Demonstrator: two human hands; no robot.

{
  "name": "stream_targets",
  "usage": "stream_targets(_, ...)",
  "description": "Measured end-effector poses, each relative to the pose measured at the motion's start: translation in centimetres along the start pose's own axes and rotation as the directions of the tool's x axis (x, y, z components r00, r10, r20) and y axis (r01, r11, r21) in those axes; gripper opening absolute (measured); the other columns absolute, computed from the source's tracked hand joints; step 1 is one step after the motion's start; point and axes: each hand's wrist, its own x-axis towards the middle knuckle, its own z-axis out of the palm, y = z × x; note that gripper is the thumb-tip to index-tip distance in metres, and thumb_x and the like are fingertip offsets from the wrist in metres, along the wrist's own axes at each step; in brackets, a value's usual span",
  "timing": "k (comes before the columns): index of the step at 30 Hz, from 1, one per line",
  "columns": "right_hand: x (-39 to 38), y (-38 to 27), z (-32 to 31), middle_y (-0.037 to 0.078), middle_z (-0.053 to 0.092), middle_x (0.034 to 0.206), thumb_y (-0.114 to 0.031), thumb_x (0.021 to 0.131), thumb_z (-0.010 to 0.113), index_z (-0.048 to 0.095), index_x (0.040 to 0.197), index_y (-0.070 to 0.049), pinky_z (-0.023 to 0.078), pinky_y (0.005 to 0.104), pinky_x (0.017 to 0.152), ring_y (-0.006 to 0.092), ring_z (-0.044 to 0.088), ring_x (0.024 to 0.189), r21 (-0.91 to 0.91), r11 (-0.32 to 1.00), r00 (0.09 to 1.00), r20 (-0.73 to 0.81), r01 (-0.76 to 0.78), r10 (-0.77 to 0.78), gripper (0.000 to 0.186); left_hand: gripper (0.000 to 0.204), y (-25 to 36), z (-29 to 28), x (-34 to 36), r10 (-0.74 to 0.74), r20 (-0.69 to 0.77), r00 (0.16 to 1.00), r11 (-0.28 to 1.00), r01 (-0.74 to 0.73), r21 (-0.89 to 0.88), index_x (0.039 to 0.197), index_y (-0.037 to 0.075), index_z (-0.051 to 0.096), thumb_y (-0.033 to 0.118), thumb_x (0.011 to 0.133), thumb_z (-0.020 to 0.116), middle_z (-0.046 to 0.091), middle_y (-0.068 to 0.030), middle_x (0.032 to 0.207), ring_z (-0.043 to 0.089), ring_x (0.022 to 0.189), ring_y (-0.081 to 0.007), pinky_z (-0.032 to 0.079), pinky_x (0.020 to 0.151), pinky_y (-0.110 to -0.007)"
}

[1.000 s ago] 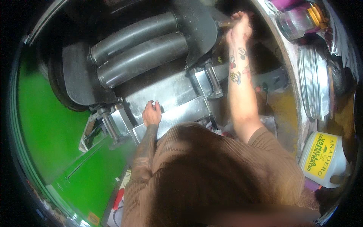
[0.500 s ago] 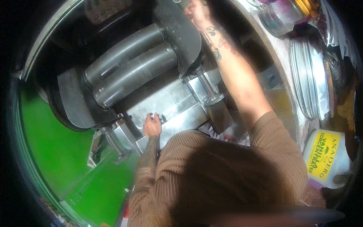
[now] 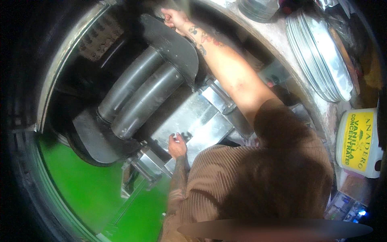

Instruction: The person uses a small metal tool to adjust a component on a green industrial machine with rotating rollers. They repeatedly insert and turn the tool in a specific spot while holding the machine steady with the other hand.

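A dark machine with two long parallel rollers (image 3: 147, 99) between grey end plates fills the upper left. My right arm reaches far forward to the top of the far end plate (image 3: 173, 46). There my right hand (image 3: 174, 20) is closed, fingers curled at the plate's upper edge; what they grip is hidden. Below the rollers slopes a shiny metal tray (image 3: 189, 117). My left hand (image 3: 177, 147) is over its lower part, fingers raised, slightly bent and apart, holding nothing that I can make out.
A bright green surface (image 3: 80, 177) lies at the left below the machine. On a pale ledge at the right are a stack of round metal trays (image 3: 318, 56) and a white tub with a yellow label (image 3: 358, 141). A clear container (image 3: 258, 8) stands farther up.
The whole view has turned and shifted, so the machine appears steeper. My right hand remains at the far end plate's top. My left hand stays over the tray, its fingers a little more bent.
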Motion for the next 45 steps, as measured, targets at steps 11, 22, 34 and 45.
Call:
stream_targets(11, 5.6, 1.5, 1.0, 0.001, 0.056, 0.063, -0.026, 0.096, 0.072, 0.067, 0.085, -0.006, 0.035, 0.0289, 0.047, 0.0103, 0.047, 0.05, 0.012, 0.996, 0.995, -0.048, -0.085, 0.086, 0.024, 0.043, 0.0, 0.1, 0.3, 0.004, -0.006, 1.0, 1.0, -0.004, 0.011, 0.125, 0.004, 0.067, 0.041, 0.102, 0.059, 0.076, -0.0153, 0.095, 0.073, 0.093, -0.0394, 0.054, 0.084, -0.05)
stream_targets(22, 5.6, 2.2, 0.7, 0.013, 0.074, 0.112, -0.041, 0.103, 0.057, 0.075, 0.115, -0.001, 0.052, 0.0414, 0.094, 0.0237, 0.066, 0.109, -0.409, 0.91, 0.997, 0.063, 0.069, -0.047, 0.045, 0.046, 0.3, -0.2, 0.5, -0.034, 0.02, 0.999, 0.999, 0.033, 0.031, 0.128, 0.005, 0.066, 0.043, 0.102, 0.057, 0.077, -0.0149, 0.097, 0.073, 0.095, -0.0396, 0.055, 0.085, -0.05)
stream_targets(34, 3.6, 1.4, 1.4, 0.012, 0.069, 0.107, -0.045, 0.104, 0.057, 0.073, 0.114, -0.001, 0.048, 0.0388, 0.089, 0.0208, 0.061, 0.103, -0.248, 0.967, 0.994, 0.075, -0.061, 0.082, 0.047, 0.048, 0.6, -0.6, 0.6, -0.083, 0.076, 0.994, 0.996, 0.082, 0.017, 0.13, 0.007, 0.065, 0.046, 0.103, 0.056, 0.076, -0.0156, 0.103, 0.072, 0.101, -0.039, 0.053, 0.09, -0.05)
stream_targets(45, 4.6, -0.3, 0.6, -0.005, 0.046, 0.061, -0.046, 0.103, 0.063, 0.063, 0.1, -0.008, 0.035, 0.0233, 0.043, 0.008, 0.043, 0.046, 0.137, 0.961, 0.921, 0.345, -0.239, 0.18, 0.038, 0.047, 0.3, -0.1, 0.6, -0.068, 0.064, 0.996, 0.997, 0.066, 0.025, 0.129, 0.007, 0.066, 0.046, 0.103, 0.056, 0.076, -0.0154, 0.101, 0.072, 0.099, -0.038, 0.053, 0.089, -0.049)
